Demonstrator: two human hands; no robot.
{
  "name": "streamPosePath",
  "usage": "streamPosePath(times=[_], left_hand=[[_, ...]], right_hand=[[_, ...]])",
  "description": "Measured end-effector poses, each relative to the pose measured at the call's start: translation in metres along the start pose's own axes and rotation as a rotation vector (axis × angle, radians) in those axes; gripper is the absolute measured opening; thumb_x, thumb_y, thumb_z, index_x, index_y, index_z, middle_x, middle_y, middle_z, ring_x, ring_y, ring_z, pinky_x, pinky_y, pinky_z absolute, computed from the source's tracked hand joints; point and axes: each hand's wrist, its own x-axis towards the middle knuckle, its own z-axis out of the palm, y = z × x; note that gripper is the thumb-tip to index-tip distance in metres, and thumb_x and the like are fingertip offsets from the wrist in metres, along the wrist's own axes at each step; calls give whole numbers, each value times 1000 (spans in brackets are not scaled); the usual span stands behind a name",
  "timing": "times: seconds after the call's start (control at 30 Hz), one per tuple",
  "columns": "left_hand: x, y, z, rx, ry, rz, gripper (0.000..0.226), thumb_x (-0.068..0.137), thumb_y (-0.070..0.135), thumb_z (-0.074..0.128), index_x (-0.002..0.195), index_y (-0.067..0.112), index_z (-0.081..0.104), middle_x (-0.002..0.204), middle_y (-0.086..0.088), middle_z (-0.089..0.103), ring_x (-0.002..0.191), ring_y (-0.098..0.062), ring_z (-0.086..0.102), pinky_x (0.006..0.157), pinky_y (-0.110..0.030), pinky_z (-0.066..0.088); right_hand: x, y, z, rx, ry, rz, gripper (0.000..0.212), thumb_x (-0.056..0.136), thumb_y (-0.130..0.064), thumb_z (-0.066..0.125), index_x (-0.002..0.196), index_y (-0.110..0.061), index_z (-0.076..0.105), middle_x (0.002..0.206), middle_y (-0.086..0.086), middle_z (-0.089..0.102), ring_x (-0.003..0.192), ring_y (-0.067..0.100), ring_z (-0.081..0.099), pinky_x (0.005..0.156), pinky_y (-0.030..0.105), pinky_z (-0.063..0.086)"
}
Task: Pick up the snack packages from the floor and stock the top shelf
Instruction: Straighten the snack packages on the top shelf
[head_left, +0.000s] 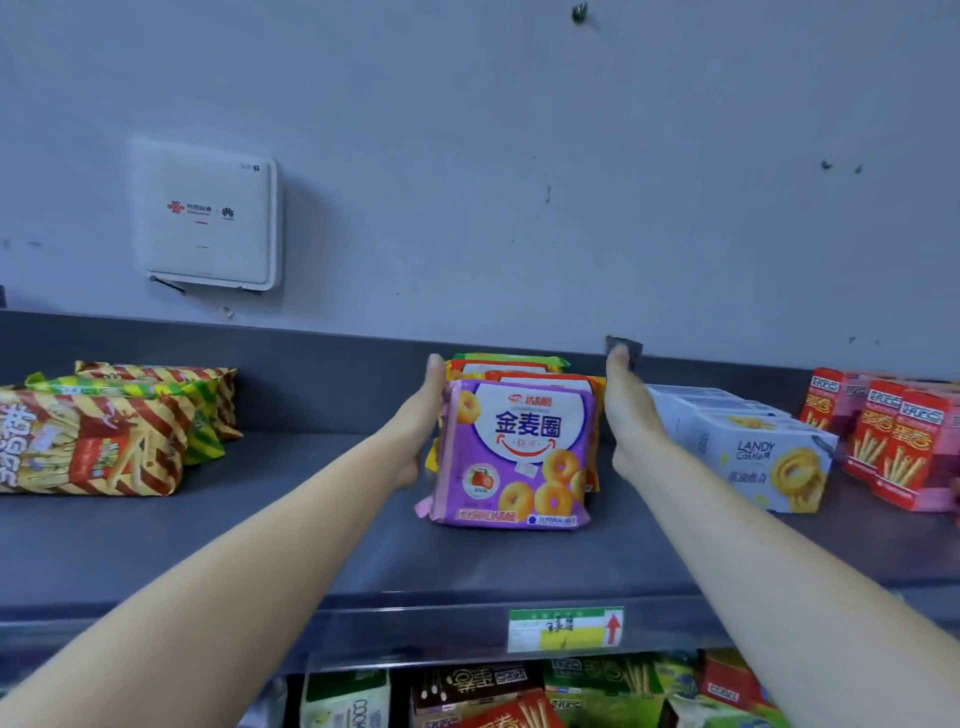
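Handling: soft, light, easily crushed

We see a short row of snack packets (524, 375) standing on edge in the middle of the top shelf (311, 519), with the purple packet (519, 452) at the front and orange and green ones behind it. Our left hand (426, 415) lies flat against the row's left side with its fingers straight. Our right hand (626, 410) is just as flat at the right side, and holds nothing. We cannot tell how hard either hand presses.

We judge these packets light, with thin, slick film and air inside, and the ring biscuits would break if squeezed. We would hold them by the flat side faces with broad palms, not by the crimped ends, and use gentle pressure. The row stands well apart from the striped bags (93, 441) on the left and near the white boxes (753, 452) on the right.
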Motion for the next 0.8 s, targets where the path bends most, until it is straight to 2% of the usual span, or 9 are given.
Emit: streamPosePath(times=[0.03,0.1,0.17,0.23,0.33,0.47,0.53,0.7,0.8], left_hand=[[2,-2,6,-85,-20,-15,72,84,76,21,88,20,65,90,-2,74,90,-20,71,70,-30,56],[7,-7,10,-216,-57,-20,80,79,81,22,93,17,68,91,-9,76,84,-27,73,76,-38,57],[8,-10,20,-274,-68,-25,83,78,82,21,95,17,69,93,-11,75,85,-30,72,80,-42,55],[7,-12,30,-282,-65,-20,84,79,82,18,95,18,69,92,-11,75,80,-29,72,76,-41,55],[5,-16,37,-305,-18,-17,84,79,82,18,94,18,69,91,-10,76,77,-28,73,75,-41,55],[8,-16,29,-347,64,-15,84,76,85,21,88,16,68,96,-10,75,91,-32,71,89,-47,52],[11,-14,27,-354,98,-25,84,76,85,21,86,16,67,94,-10,75,90,-32,71,86,-46,53],[23,-9,32,-344,28,-83,89,77,85,16,85,14,69,83,-9,76,69,-27,73,66,-37,59],[30,-13,34,-344,-19,-87,88,77,84,17,87,14,69,82,-9,76,67,-27,73,62,-37,59]], right_hand=[[-1,5,-6,67,-49,85,61,97,-62,23,88,-14,61,72,1,67,74,17,62,60,29,44],[2,17,-10,158,-162,182,68,93,-68,20,73,-18,62,53,1,67,64,18,62,57,29,47],[8,29,-9,205,-287,220,77,87,-76,17,79,-19,69,69,5,74,75,25,69,69,35,54],[11,35,-6,241,-357,249,81,83,-80,18,88,-20,74,88,11,76,85,30,71,81,42,57],[18,42,-7,244,-385,242,85,81,-82,19,98,-20,74,95,13,75,93,33,70,92,49,53],[31,46,-11,254,-318,189,80,83,-80,19,87,-19,71,80,6,76,87,27,70,94,45,52],[35,46,-11,260,-275,177,77,85,-78,19,83,-19,67,70,3,74,81,25,69,93,43,53],[38,48,-1,290,-364,257,85,80,-82,19,98,-19,72,94,11,75,93,31,70,93,50,52],[44,51,2,303,-365,243,86,80,-83,19,103,-20,72,98,11,75,93,31,71,89,49,55]])
